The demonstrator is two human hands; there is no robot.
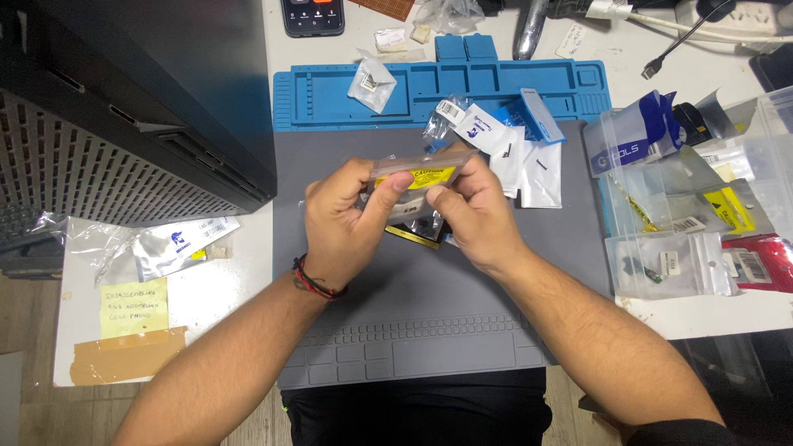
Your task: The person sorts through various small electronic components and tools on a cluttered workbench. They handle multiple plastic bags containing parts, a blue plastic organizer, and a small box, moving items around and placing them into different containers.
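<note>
A large black perforated case [124, 107] is seen at the far left of the white table [710, 318]. The middle of the scene is taken up by a grey work mat [429, 306], and just beyond it a blue silicone tray mat [496, 87] is laid, with a small clear bag [372, 83] resting on it. At the near left a white sheet [206, 301] is spread, on which a yellow note [134, 307], a strip of brown tape [124, 357] and a silvery foil pouch [178, 244] are found. To the right a heap of clear zip bags [673, 264] is piled, with a red packet [764, 263] at the edge. White sachets [529, 169] are scattered at the far side of the grey mat. A phone [313, 15] is partly seen at the far edge.

Above the middle of the grey mat, a small translucent pouch with a yellow label [423, 176] is held between both hands. The left hand [347, 219] is closed on the pouch's left end, thumb pressed over the front, and a red and black cord bracelet [314, 283] is worn on that wrist. The right hand [467, 206] is closed on the right end, the thumb laid just under the label. More dark packets [417, 231] are glimpsed beneath the hands, lying on the mat.
</note>
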